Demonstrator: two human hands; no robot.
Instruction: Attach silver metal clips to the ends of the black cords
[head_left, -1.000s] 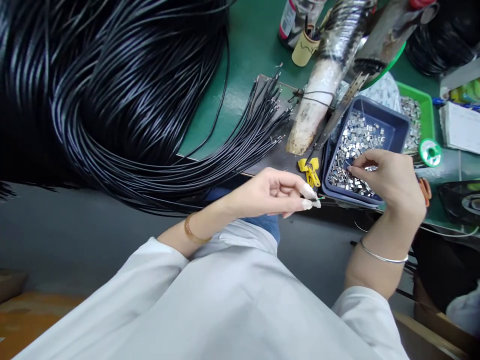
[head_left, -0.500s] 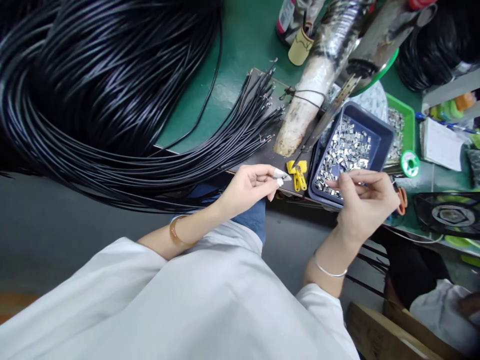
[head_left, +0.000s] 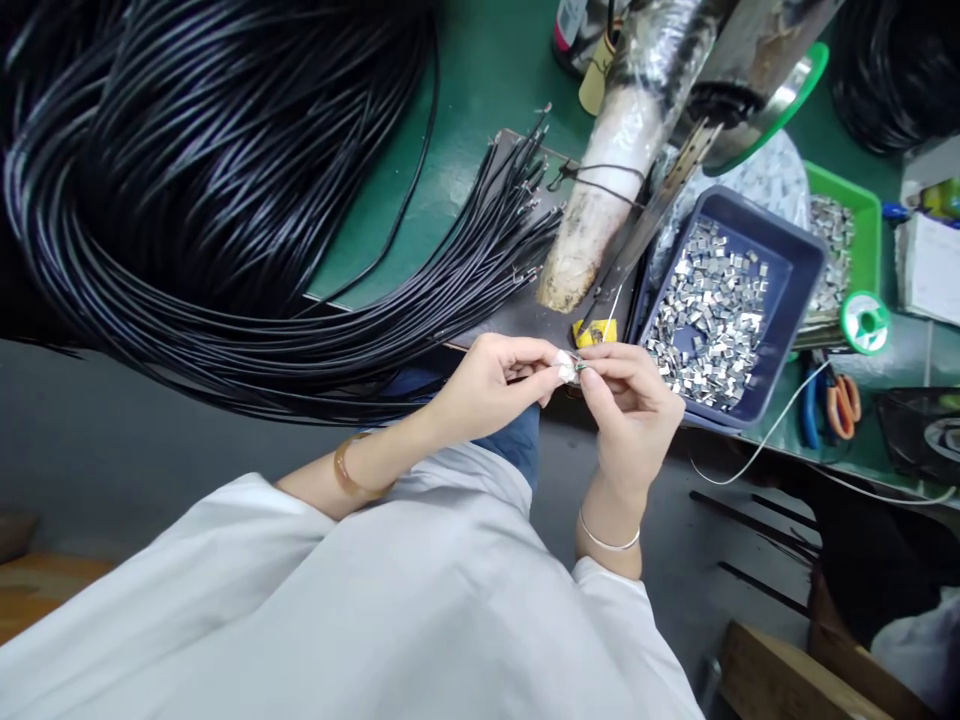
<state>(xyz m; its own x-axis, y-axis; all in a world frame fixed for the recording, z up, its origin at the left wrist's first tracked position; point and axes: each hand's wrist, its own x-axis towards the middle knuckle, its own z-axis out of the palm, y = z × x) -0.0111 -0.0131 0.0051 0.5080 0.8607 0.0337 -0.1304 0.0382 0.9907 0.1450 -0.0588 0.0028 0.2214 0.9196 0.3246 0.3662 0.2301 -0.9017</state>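
My left hand is pinched closed at the table edge, with white wrapping on its fingertips; the small thing between them is too hidden to name. Facing it, my right hand is also pinched, its fingertips meeting the left ones around something tiny. Just beyond the fingertips lies a yellow tool, partly covered. A thick bundle of black cables runs from the left, its stripped ends on a dark board. To the right of my right hand, a dark blue tray holds many small metal clips.
A white wrapped tube slants over the board. Behind the blue tray stand a green tray and a green spool. Orange-handled scissors lie at the right edge. A cardboard box is below, near another person's dark clothing.
My right hand has moved left from over the blue tray to meet my left hand. The view has shifted slightly, and a thin white strand now shows near the tray.
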